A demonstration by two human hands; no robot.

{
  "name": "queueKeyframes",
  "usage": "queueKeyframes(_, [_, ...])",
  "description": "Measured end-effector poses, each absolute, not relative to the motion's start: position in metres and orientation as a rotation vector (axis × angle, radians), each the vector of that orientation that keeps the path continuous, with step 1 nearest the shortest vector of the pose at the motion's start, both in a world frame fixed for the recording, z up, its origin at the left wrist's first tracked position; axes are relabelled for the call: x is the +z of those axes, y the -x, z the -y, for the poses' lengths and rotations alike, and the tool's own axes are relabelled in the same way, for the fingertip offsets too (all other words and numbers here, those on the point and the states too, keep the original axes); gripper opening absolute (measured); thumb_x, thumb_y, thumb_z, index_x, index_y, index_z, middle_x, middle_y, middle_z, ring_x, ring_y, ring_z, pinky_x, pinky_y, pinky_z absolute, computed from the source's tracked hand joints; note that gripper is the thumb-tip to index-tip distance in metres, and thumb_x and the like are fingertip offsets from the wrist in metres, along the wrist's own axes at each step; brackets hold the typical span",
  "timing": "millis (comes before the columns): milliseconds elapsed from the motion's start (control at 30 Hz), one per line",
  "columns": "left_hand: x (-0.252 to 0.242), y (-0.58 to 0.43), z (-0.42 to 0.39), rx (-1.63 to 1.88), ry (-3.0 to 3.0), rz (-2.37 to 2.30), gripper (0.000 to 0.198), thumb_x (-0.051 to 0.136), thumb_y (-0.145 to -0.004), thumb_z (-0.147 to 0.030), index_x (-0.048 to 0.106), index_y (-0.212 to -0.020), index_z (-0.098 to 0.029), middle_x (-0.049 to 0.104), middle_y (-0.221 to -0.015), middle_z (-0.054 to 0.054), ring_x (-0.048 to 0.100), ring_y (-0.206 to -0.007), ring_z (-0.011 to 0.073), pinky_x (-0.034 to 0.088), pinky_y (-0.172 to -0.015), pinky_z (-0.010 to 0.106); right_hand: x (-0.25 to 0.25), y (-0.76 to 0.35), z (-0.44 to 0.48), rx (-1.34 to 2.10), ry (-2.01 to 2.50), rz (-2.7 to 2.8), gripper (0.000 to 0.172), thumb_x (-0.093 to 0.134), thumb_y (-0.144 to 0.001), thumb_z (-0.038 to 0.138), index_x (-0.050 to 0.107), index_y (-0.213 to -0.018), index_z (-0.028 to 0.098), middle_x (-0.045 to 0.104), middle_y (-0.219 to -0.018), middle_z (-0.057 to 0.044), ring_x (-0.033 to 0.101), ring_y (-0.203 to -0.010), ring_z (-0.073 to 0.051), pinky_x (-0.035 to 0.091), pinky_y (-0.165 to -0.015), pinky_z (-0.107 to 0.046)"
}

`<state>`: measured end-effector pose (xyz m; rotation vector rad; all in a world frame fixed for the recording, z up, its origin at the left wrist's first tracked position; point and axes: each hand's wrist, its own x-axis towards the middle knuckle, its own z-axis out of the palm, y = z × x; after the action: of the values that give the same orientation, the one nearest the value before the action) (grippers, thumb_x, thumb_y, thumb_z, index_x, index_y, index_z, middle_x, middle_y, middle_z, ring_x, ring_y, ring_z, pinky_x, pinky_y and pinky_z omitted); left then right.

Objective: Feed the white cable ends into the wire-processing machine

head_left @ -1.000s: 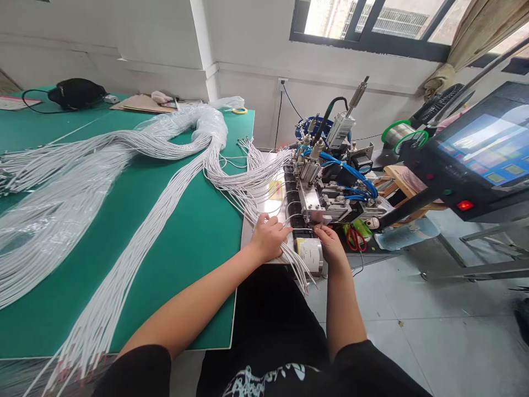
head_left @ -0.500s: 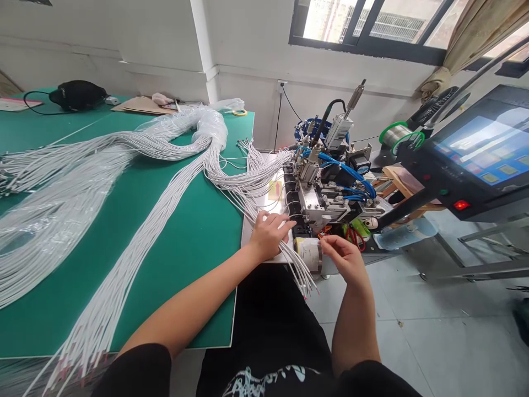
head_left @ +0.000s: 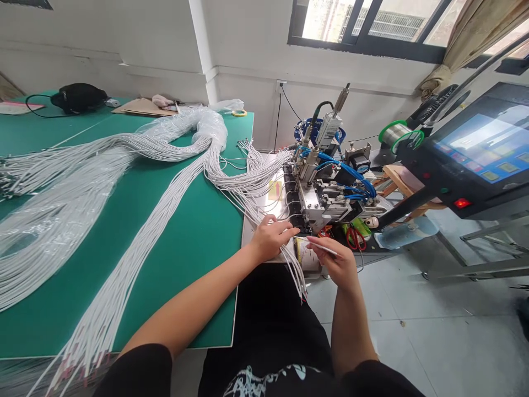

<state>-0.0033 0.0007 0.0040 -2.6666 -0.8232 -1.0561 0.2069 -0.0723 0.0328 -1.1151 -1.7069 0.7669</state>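
Observation:
My left hand (head_left: 270, 238) rests at the near edge of the metal plate (head_left: 264, 205), its fingers closed over a bundle of white cables (head_left: 294, 272) whose ends hang off the edge toward my lap. My right hand (head_left: 336, 260) is just to its right, pinching a single white cable (head_left: 320, 246) that runs between the two hands. Both hands are in front of the small machine (head_left: 326, 190) with blue tubes. A white cylinder (head_left: 308, 257) below the machine is partly hidden by my right hand.
Long bunches of white cables (head_left: 124, 220) spread over the green table (head_left: 194, 242). Red-handled scissors (head_left: 352, 237) lie right of the machine. A touch screen (head_left: 483, 146) on an arm stands at right, a wire spool (head_left: 394, 131) behind it. Grey floor lies below right.
My right hand drew back from the machine's front toward me and now holds one cable across to the left hand. The left hand stayed on the bundle.

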Motion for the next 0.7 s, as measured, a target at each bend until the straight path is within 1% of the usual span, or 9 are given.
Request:
queueKeyframes(100, [0.007, 0.003, 0.0, -1.08, 2.66, 0.808, 0.026, 0.044, -0.092, -0.013, 0.06, -0.111, -0.021, 0.071, -0.095, 0.001, 0.065, -0.083, 0.0123, 0.033, -0.086, 0.034, 0.026, -0.205, 0.07, 0.819, 1.207, 1.542, 0.027, 0.057, -0.089, 0.032, 0.071, -0.111, 0.025, 0.071, -0.09, -0.006, 0.056, -0.054, -0.012, 0.044, -0.047, -0.025])
queueKeyframes(167, [0.009, 0.003, 0.001, -1.102, 2.652, 0.832, 0.022, 0.045, -0.095, -0.018, 0.06, -0.11, -0.021, 0.071, -0.093, 0.0, 0.065, -0.082, 0.0118, 0.033, -0.086, 0.033, 0.022, -0.201, 0.067, 0.81, 1.265, 1.386, 0.026, 0.061, -0.086, 0.036, 0.072, -0.105, 0.022, 0.071, -0.084, -0.006, 0.053, -0.05, -0.011, 0.041, -0.044, -0.024])
queueKeyframes(233, [0.01, 0.002, 0.002, -1.112, 2.65, 0.867, 0.019, 0.045, -0.096, -0.022, 0.061, -0.107, -0.021, 0.071, -0.09, -0.001, 0.065, -0.081, 0.0113, 0.033, -0.086, 0.033, 0.019, -0.196, 0.063, 0.74, 1.313, 1.2, 0.025, 0.068, -0.08, 0.038, 0.074, -0.096, 0.019, 0.07, -0.076, -0.004, 0.055, -0.052, -0.012, 0.042, -0.045, -0.024])
queueKeyframes(300, [0.01, 0.001, 0.003, -1.107, 2.652, 0.895, 0.018, 0.044, -0.097, -0.023, 0.061, -0.103, -0.021, 0.07, -0.085, -0.002, 0.063, -0.076, 0.0104, 0.033, -0.086, 0.032, 0.015, -0.19, 0.059, 0.642, 1.34, 1.047, 0.025, 0.073, -0.075, 0.039, 0.073, -0.088, 0.018, 0.07, -0.073, -0.004, 0.059, -0.059, -0.015, 0.046, -0.051, -0.025])
queueKeyframes(367, [0.009, 0.001, 0.002, -1.093, 2.654, 0.897, 0.018, 0.043, -0.098, -0.023, 0.061, -0.099, -0.02, 0.069, -0.08, -0.002, 0.062, -0.071, 0.0097, 0.034, -0.085, 0.032, 0.013, -0.185, 0.055, 0.574, 1.339, 0.96, 0.027, 0.074, -0.073, 0.04, 0.073, -0.086, 0.016, 0.071, -0.076, -0.005, 0.062, -0.067, -0.017, 0.049, -0.058, -0.027])
queueKeyframes(433, [0.006, 0.0, 0.002, -1.084, 2.656, 0.876, 0.018, 0.043, -0.097, -0.021, 0.06, -0.096, -0.02, 0.068, -0.076, -0.003, 0.06, -0.068, 0.0095, 0.034, -0.085, 0.031, 0.01, -0.183, 0.052, 0.566, 1.327, 0.929, 0.029, 0.072, -0.075, 0.041, 0.073, -0.089, 0.016, 0.071, -0.08, -0.006, 0.062, -0.067, -0.017, 0.048, -0.059, -0.027])
queueKeyframes(500, [0.004, 0.001, 0.001, -1.082, 2.654, 0.851, 0.017, 0.043, -0.096, -0.019, 0.059, -0.093, -0.02, 0.066, -0.074, -0.004, 0.058, -0.067, 0.0097, 0.034, -0.085, 0.031, 0.009, -0.183, 0.05, 0.602, 1.319, 0.938, 0.03, 0.068, -0.079, 0.042, 0.072, -0.092, 0.015, 0.071, -0.081, -0.006, 0.058, -0.062, -0.014, 0.045, -0.054, -0.026])
queueKeyframes(600, [0.004, 0.001, 0.0, -1.079, 2.634, 0.849, 0.016, 0.044, -0.094, -0.016, 0.058, -0.089, -0.02, 0.065, -0.073, -0.004, 0.057, -0.067, 0.0102, 0.034, -0.085, 0.031, 0.01, -0.185, 0.049, 0.692, 1.302, 0.965, 0.03, 0.066, -0.081, 0.042, 0.072, -0.095, 0.016, 0.068, -0.077, -0.004, 0.046, -0.051, -0.009, 0.034, -0.045, -0.023])
queueKeyframes(700, [0.004, 0.0, 0.0, -1.051, 2.609, 0.871, 0.017, 0.044, -0.092, -0.013, 0.057, -0.083, -0.019, 0.063, -0.071, -0.003, 0.055, -0.066, 0.0109, 0.033, -0.084, 0.032, 0.012, -0.19, 0.049, 0.818, 1.267, 0.984, 0.029, 0.066, -0.081, 0.041, 0.072, -0.096, 0.017, 0.066, -0.074, -0.003, 0.036, -0.046, -0.006, 0.027, -0.042, -0.022])
